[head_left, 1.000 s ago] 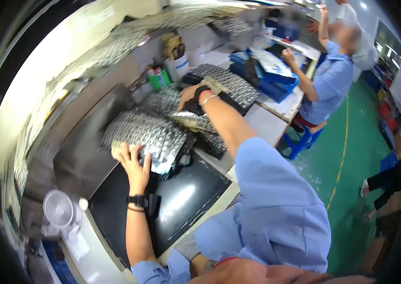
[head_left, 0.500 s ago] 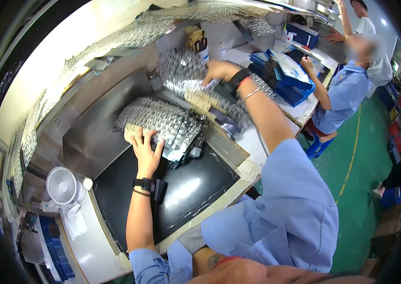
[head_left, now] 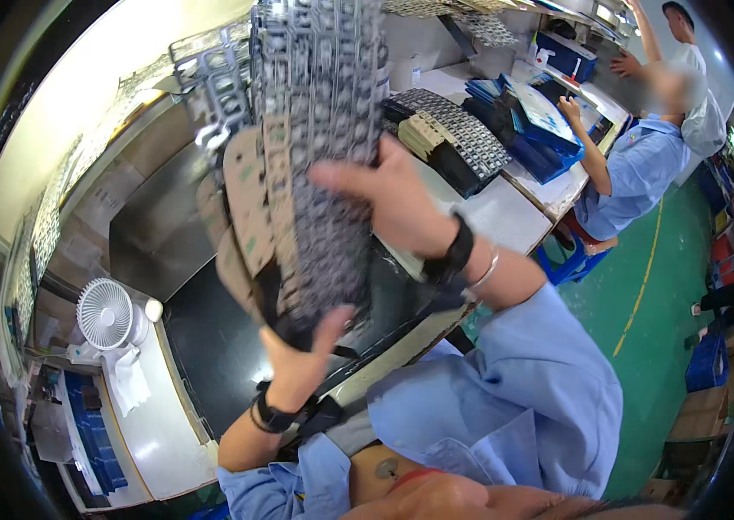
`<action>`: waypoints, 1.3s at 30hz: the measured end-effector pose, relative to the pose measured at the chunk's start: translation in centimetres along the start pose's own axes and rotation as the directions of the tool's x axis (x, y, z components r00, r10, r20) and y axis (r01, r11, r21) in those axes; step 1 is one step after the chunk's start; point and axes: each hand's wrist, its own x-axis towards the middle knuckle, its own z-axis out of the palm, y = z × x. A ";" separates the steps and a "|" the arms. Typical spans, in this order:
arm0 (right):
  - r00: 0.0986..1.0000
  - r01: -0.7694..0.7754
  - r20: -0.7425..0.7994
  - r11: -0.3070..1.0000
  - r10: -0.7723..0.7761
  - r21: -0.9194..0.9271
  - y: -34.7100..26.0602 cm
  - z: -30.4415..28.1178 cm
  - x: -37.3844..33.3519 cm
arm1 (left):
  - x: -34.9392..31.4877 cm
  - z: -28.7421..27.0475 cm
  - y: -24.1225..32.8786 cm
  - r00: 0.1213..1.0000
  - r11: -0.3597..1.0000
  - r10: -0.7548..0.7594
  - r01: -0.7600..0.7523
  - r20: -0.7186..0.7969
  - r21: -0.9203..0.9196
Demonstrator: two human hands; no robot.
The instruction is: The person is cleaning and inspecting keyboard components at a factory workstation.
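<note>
A thick stack of keyboard frame sheets, dark grey with rows of key-shaped openings, is raised upright above the work surface, slightly blurred. My left hand grips its lower end, with the thumb on the near face. My right hand clasps its right side higher up, the thumb lying across the sheets. Tan pieces with small green marks jut from the stack's left side. Fingers behind the stack are hidden in both hands. Beneath is a black mat.
Another stack of keyboard sheets lies on the white bench to the right, beside blue trays. A white fan stands at left near a crumpled tissue. A co-worker in blue sits at the right; another person stands behind.
The stack that lay under my left hand is no longer on the mat. My right hand has come left and nearer, and both hands now hold raised sheets. Another stack shows at right.
</note>
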 end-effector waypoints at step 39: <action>0.542 0.745 0.751 0.198 0.377 -0.637 12.1 2.3 -4.2 | -14.0 -13.5 -10.8 0.648 0.986 0.148 -0.041 -0.747 0.160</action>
